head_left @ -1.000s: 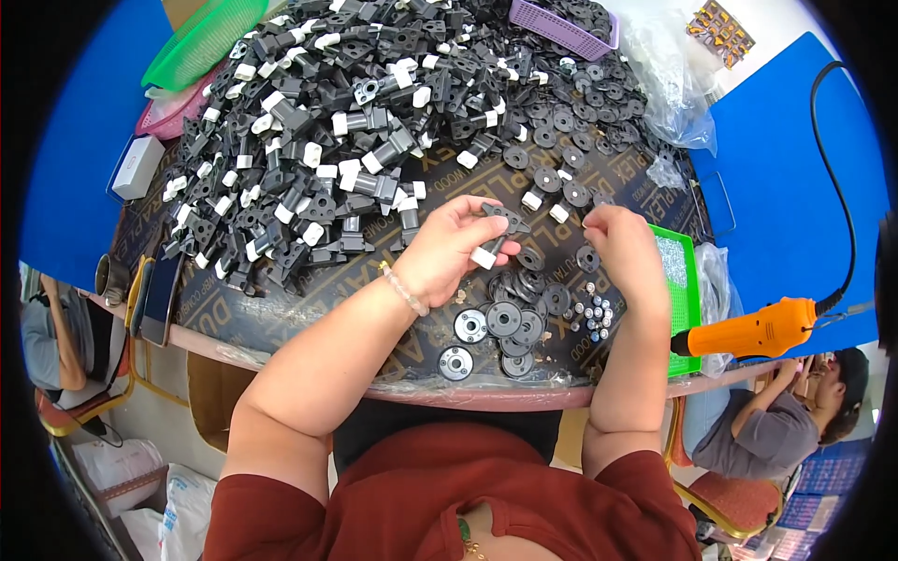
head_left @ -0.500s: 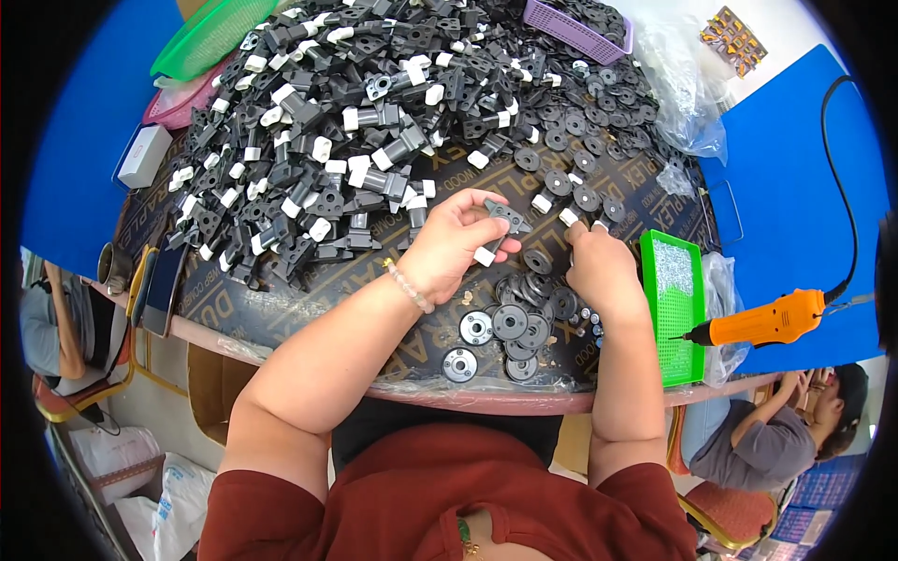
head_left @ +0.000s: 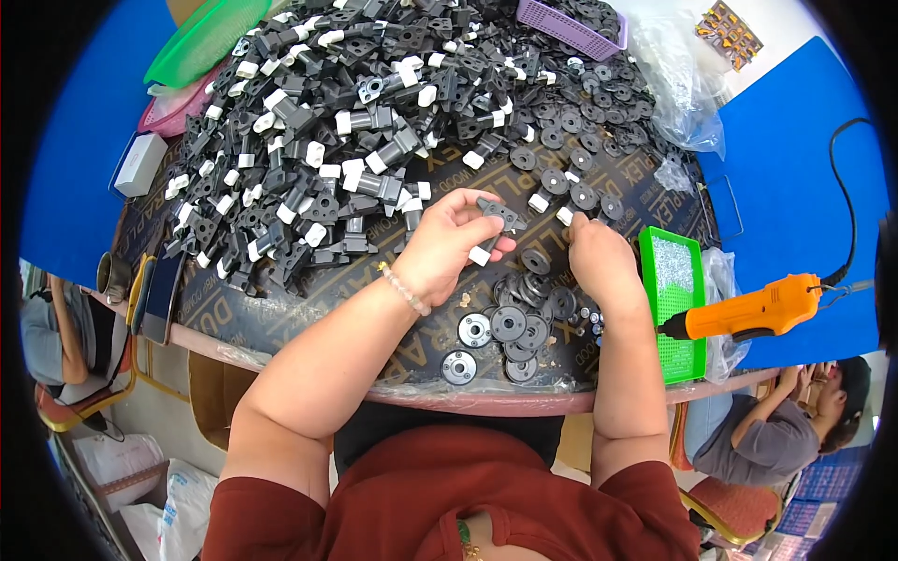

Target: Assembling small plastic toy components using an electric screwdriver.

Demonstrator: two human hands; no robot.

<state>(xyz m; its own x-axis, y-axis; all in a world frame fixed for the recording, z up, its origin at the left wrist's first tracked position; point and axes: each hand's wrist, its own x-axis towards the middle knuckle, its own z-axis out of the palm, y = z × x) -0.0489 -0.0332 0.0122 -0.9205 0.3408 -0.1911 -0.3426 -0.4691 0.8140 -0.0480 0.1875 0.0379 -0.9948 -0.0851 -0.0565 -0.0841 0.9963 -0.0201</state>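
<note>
My left hand (head_left: 451, 240) is closed around a black plastic part (head_left: 500, 214) with a white end piece (head_left: 479, 255), fingers and thumb pinching it over the middle of the table. To its right my right hand (head_left: 601, 259) is curled with fingertips together, beside a white-ended part (head_left: 565, 216); whatever the fingers hold is hidden. Between and below the hands lies a cluster of round black discs (head_left: 509, 323), some with silvery metal centres (head_left: 475, 329). Several small metal pieces (head_left: 586, 318) lie close to my right wrist.
A large heap of black parts with white ends (head_left: 309, 131) covers the far left. Black discs (head_left: 583, 195) spread at the far right, below a purple basket (head_left: 571, 33). A green tray (head_left: 675, 351) holds small silvery pieces; an orange electric screwdriver (head_left: 758, 309) overhangs it.
My right hand has moved slightly up, its fingertips closer to the white-ended part. The orange screwdriver has shifted left over the green tray. My left hand keeps its hold.
</note>
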